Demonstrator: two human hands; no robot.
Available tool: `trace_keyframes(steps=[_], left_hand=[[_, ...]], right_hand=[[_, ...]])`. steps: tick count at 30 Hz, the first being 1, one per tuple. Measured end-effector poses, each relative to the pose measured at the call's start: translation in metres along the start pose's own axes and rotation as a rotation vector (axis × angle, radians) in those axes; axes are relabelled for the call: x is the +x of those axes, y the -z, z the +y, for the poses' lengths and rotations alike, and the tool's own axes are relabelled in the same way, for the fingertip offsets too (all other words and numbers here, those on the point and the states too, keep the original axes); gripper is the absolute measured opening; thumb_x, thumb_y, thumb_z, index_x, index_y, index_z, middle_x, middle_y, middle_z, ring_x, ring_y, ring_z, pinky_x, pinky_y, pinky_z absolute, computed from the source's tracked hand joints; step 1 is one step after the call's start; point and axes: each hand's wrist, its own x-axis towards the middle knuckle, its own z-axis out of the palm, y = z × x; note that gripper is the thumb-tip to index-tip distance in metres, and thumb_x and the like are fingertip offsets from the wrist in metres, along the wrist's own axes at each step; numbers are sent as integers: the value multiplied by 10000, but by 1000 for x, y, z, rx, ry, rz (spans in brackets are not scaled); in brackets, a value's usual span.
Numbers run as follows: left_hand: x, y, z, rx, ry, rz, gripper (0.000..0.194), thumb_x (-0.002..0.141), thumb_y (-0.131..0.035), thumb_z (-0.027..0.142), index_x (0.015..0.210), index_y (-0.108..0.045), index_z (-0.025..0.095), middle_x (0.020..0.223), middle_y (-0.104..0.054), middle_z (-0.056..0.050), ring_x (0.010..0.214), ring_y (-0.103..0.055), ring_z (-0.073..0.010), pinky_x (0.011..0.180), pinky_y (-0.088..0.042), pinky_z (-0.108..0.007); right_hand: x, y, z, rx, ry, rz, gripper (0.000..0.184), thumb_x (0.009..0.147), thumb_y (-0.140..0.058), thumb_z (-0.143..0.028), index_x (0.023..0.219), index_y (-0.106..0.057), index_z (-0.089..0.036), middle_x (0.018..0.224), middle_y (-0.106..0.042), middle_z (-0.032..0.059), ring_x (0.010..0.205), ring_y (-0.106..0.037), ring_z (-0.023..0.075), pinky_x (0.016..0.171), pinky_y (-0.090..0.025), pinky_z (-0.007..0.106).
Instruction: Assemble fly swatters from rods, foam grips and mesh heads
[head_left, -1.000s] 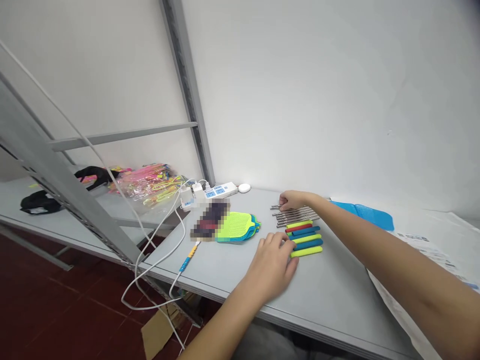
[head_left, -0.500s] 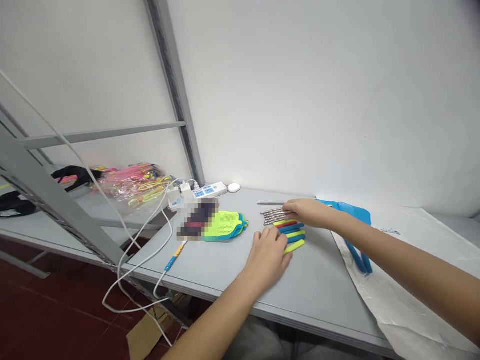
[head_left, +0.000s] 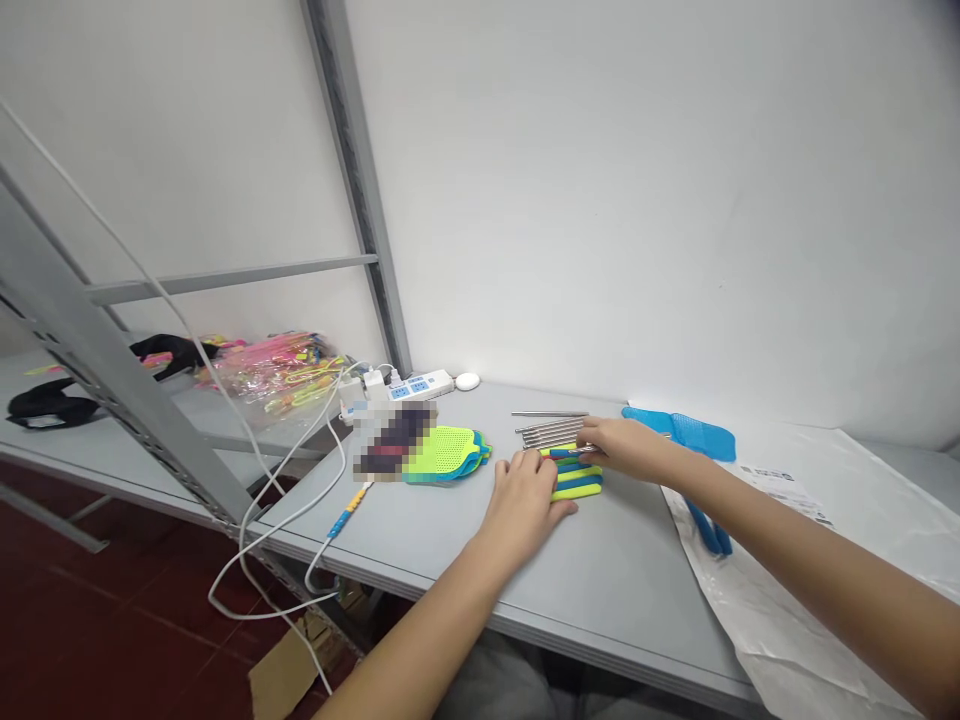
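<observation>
Several yellow-green and blue tube handles (head_left: 579,491) lie side by side on the grey table (head_left: 630,580). My left hand (head_left: 521,495) bends over their left ends, its fingers closed around a blue handle (head_left: 559,453). My right hand (head_left: 619,445) pinches a thin metal rod (head_left: 582,450), its tip at the blue handle's end; whether it is inside I cannot tell. Behind the hands lie several more metal rods (head_left: 551,432), one set apart near the wall. Left of my left hand is a stack of perforated fly swatter heads (head_left: 454,450), yellow-green on top.
A white power strip (head_left: 431,385) and a round white object (head_left: 467,381) sit by the wall. White cables (head_left: 266,540) loop over the table's left edge. Blue perforated pieces (head_left: 697,437) lie on a white plastic bag (head_left: 810,580) at right. A metal shelf post (head_left: 360,180) rises behind.
My right hand has taken a rod from the row and brought it towards me and rightward, beside my left hand. My left hand's fingers have closed on a handle. The view has shifted slightly.
</observation>
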Motion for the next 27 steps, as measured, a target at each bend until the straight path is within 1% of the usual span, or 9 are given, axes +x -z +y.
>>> trace_keyframes(steps=[5, 9, 11, 13, 15, 18, 21, 24, 27], left_hand=[[-4, 4, 0, -65, -1, 12, 294, 841, -694, 445, 922, -537, 210, 1039, -536, -52, 993, -505, -258, 833, -373, -396], [-12, 11, 12, -188, -59, 15, 319, 911, -561, 530, 1014, -526, 229, 1111, -537, -62, 1081, -499, -261, 909, -385, -417], [-16, 15, 27, -446, -105, 73, 427, 957, -365, 611, 1145, -479, 245, 1205, -510, -84, 1121, -494, -241, 946, -408, -402], [-21, 20, 48, -791, -122, 187, 555, 960, -165, 649, 1260, -405, 248, 1275, -471, -109, 1110, -505, -219, 953, -439, -383], [-26, 25, 70, -970, -149, 272, 580, 962, -156, 645, 1298, -406, 243, 1296, -456, -117, 1124, -503, -226, 980, -437, -397], [-32, 30, 92, -1072, -267, 348, 464, 1017, -229, 516, 1204, -538, 226, 1241, -487, -113, 1163, -497, -243, 1021, -411, -425], [-34, 30, 96, -1120, -305, 419, 433, 1020, -282, 483, 1133, -606, 219, 1176, -527, -105, 1112, -535, -232, 994, -430, -414], [-34, 27, 86, -1125, -237, 513, 417, 998, -347, 514, 1075, -633, 221, 1150, -559, -98, 1088, -552, -230, 964, -440, -395], [-35, 21, 72, -1119, -106, 473, 402, 1000, -348, 516, 1036, -620, 222, 858, -598, -37, 821, -582, -169, 788, -466, -306]], right_hand=[[-43, 23, -2, -11, -150, 156, 159, 934, -474, -305, 1039, -575, -242, 1055, -648, 59, 688, -624, 170, 597, -399, 284], [-96, 32, -26, 100, -347, 399, 145, 861, -547, -315, 999, -533, -273, 787, -664, -1, 604, -620, 164, 539, -393, 261], [-118, 30, -48, 92, -322, 549, 131, 891, -522, -348, 995, -531, -269, 688, -626, -13, 513, -569, 150, 507, -370, 263], [-131, 25, -71, 30, -203, 637, 102, 918, -505, -318, 1001, -541, -272, 655, -604, -24, 485, -539, 139, 501, -356, 264], [-134, 17, -90, -36, -50, 665, 80, 935, -493, -258, 990, -551, -256, 648, -599, -22, 494, -525, 141, 509, -345, 271], [-125, 4, -107, -13, 103, 740, 127, 923, -457, -163, 822, -509, -219, 587, -552, -19, 484, -486, 143, 488, -311, 279], [-116, -3, -111, 40, 100, 824, 175, 911, -440, -130, 759, -478, -207, 550, -523, -22, 464, -447, 135, 466, -290, 276], [-117, -1, -112, 67, 108, 848, 178, 931, -480, -135, 771, -534, -192, 551, -522, -26, 460, -422, 124, 479, -293, 278], [-130, 10, -116, 380, 23, 918, 123, 956, -519, -200, 901, -628, -197, 599, -561, -25, 476, -463, 111, 495, -340, 267]])
